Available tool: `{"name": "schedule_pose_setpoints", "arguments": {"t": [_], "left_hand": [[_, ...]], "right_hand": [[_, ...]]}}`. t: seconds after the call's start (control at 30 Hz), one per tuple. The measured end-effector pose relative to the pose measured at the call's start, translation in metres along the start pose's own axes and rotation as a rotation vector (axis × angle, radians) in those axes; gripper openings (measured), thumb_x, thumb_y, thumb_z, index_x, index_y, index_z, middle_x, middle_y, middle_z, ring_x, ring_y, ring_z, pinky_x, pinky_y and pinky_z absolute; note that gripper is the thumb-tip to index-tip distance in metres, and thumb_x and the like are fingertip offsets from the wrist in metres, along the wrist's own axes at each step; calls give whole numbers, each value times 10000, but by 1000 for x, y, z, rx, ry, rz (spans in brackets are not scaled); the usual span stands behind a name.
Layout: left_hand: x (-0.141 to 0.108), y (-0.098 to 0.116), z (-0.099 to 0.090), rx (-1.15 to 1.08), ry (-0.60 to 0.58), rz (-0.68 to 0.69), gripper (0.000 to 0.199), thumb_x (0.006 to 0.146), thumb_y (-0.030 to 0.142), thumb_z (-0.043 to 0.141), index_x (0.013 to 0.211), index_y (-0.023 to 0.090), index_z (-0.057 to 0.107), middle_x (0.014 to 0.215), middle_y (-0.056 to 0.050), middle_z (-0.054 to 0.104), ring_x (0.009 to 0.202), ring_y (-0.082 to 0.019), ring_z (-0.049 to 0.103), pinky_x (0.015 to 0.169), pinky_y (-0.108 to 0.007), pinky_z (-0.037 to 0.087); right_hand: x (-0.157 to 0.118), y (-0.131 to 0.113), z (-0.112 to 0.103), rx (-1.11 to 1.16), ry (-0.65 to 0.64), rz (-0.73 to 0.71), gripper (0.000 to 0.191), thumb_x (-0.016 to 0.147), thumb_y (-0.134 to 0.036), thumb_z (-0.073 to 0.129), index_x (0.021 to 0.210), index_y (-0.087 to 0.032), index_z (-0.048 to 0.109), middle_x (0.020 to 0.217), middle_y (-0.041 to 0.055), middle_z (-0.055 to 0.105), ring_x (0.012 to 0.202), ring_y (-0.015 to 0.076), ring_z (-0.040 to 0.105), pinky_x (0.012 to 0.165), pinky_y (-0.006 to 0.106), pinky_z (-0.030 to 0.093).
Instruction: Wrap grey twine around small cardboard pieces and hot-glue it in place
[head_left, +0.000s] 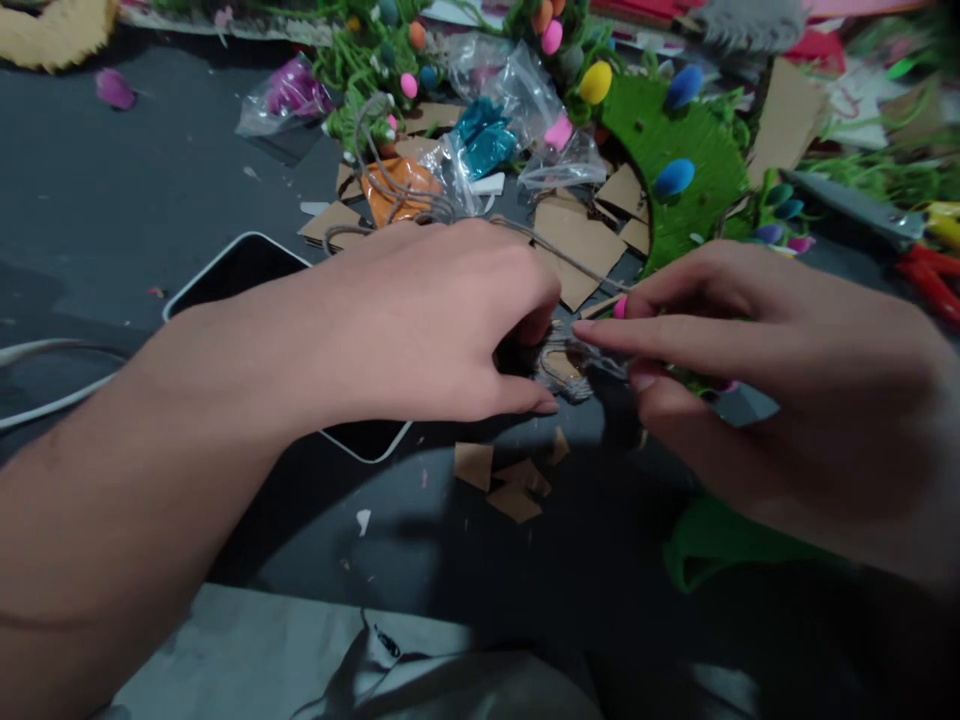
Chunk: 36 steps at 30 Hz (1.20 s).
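Observation:
Near the middle of the dark table lies a small piece of cardboard wrapped in grey yarn (564,364). My left hand (450,320) reaches across from the left, its fingers curled round the left side of this piece and its thumb at the lower edge. On the right, my right hand (720,370) has its index fingertip at the piece's upper right, with thumb and fingers bent together around the grey strand there. A grey cord (562,255) runs behind, between the two hands.
A phone (247,265) lies partly under my left forearm. Cardboard scraps (474,466) sit in front. Behind are plastic bags (484,135), a green ring (637,120) with coloured ovals, and scissors (862,205). Green material (720,545) lies below my right hand.

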<state>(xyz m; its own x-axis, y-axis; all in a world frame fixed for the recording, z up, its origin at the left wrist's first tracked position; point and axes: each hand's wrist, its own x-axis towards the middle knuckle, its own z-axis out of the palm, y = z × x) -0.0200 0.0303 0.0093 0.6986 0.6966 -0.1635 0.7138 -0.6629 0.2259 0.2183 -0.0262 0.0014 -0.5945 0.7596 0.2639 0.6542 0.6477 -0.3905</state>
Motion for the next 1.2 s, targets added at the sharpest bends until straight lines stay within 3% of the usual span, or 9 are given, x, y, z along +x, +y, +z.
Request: {"name": "schedule_pose_setpoints", "arguments": {"t": [0.1, 0.23, 0.4, 0.53, 0.73, 0.87, 1.2], "left_hand": [[0, -2, -1, 9, -2, -6, 417, 807, 696, 597, 940, 309, 678, 918, -7, 739, 756, -212, 642, 605, -332, 380], [0, -2, -3, -3, -10, -4, 424, 781, 714, 625, 912, 315, 686, 881, -14, 745, 719, -223, 633, 566, -333, 344], [0, 0, -5, -17, 1, 5, 431, 782, 708, 646, 892, 295, 701, 895, -48, 755, 736, -238, 641, 567, -350, 352], [-3, 1, -10, -35, -57, -3, 528, 768, 769, 653, 881, 257, 713, 840, -60, 731, 740, -248, 632, 597, -341, 373], [-6, -6, -20, -48, 35, 117, 388, 895, 505, 654, 1191, 259, 700, 1021, -61, 702, 808, -203, 601, 702, -323, 407], [-4, -9, -18, -62, -20, 156, 411, 904, 487, 616, 1266, 312, 701, 1131, -65, 702, 898, -237, 660, 743, -340, 441], [-5, -3, -15, -52, -38, 68, 347, 879, 532, 585, 1077, 284, 727, 1143, -72, 732, 938, -276, 663, 687, -366, 448]], "right_hand": [[0, 4, -2, -47, 22, -20, 160, 927, -204, 599, 1029, -245, 715, 1012, 42, 693, 869, 200, 655, 736, 379, 517], [2, 7, -9, -80, -51, 0, 159, 877, -227, 646, 1017, -192, 711, 1015, 87, 752, 915, 263, 702, 759, 415, 534], [2, 8, -11, -71, -148, 37, 231, 857, -286, 643, 1075, -212, 668, 980, 69, 745, 839, 259, 679, 689, 395, 510], [4, 7, -6, -87, -145, 4, 157, 892, -242, 591, 1025, -203, 665, 902, 74, 722, 781, 252, 652, 651, 378, 471], [5, 4, -5, -64, -78, -12, 156, 930, -197, 578, 1011, -226, 708, 951, 70, 739, 874, 262, 682, 729, 396, 508], [5, 3, -2, -40, -37, -48, 207, 972, -201, 549, 1043, -242, 739, 1025, 70, 746, 945, 263, 691, 777, 406, 534], [5, -2, 1, -68, -85, 37, 288, 1025, -240, 471, 1092, -227, 751, 1066, 115, 743, 950, 296, 685, 793, 449, 544]]}}
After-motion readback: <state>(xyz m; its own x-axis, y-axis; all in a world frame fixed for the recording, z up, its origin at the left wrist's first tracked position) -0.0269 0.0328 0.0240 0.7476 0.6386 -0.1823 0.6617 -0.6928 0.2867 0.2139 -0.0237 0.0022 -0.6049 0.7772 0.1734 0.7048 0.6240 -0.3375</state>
